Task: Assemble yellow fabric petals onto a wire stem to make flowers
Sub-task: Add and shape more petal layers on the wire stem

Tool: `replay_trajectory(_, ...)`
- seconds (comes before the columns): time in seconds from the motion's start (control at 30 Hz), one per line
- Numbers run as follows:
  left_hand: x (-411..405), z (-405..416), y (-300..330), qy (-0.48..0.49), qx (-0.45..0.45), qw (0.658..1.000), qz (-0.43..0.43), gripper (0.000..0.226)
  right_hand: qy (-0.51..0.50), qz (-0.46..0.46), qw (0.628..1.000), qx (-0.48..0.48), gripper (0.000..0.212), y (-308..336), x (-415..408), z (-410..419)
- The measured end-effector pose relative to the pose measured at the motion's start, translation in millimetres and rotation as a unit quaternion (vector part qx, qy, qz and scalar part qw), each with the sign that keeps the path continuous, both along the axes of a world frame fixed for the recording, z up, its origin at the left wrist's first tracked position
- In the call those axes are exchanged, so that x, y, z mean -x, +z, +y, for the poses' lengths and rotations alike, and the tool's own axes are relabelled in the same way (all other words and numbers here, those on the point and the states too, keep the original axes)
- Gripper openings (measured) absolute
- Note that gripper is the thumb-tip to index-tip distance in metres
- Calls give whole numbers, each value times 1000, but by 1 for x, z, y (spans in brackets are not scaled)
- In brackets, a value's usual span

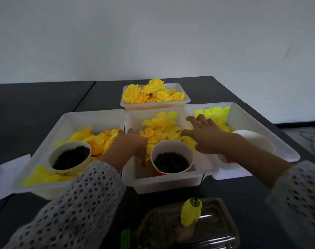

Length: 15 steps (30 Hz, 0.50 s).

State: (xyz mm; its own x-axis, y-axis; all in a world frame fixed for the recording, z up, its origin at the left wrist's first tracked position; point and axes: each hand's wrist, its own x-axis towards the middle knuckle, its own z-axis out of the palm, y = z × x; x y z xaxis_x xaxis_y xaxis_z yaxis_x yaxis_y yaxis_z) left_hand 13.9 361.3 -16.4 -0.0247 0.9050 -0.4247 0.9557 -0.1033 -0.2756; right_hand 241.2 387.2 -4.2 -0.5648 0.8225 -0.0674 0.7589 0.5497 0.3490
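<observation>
Four white bins [68,121] hold bright yellow petals [164,128], flat and scalloped. The left hand [129,142], fingers relaxed, and the right hand [205,135], fingers spread, hover over the middle bin's petals. Two cups [172,157] sit at six o'clock.

Craft workroom: petal-filled bins [171,184], dark table [36,97].

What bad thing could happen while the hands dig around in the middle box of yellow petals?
The left hand is right beside the paper cup of dark bits in the middle bin; a bump might tip it and spill them into the petals. The right hand reaches across with spread fingers, so its sleeve could perhaps snag the white bowl.
</observation>
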Motion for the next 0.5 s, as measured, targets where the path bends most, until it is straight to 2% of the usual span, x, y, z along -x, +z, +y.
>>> replay_trajectory(0.13,-9,-2,-27,-11,-58,998,2,66,28,-59,996,-55,41,-5,22,14)
replay_trajectory(0.23,-8,-3,-31,-17,-128,991,-26,33,30,-82,994,-61,27,-7,24,20)
replay_trajectory(0.27,-7,-3,-30,-17,-157,987,-32,24,26,-83,995,-50,26,-8,23,21)
replay_trajectory(0.33,-2,-2,-22,-15,-202,978,-48,26,16,-90,996,-22,38,-9,19,22)
replay_trajectory(0.43,12,-5,0,8,-240,959,-149,36,20,-108,993,-42,38,-13,22,20)
replay_trajectory(0.5,22,-13,16,33,-272,919,-283,27,37,-115,990,-73,34,-16,28,21)
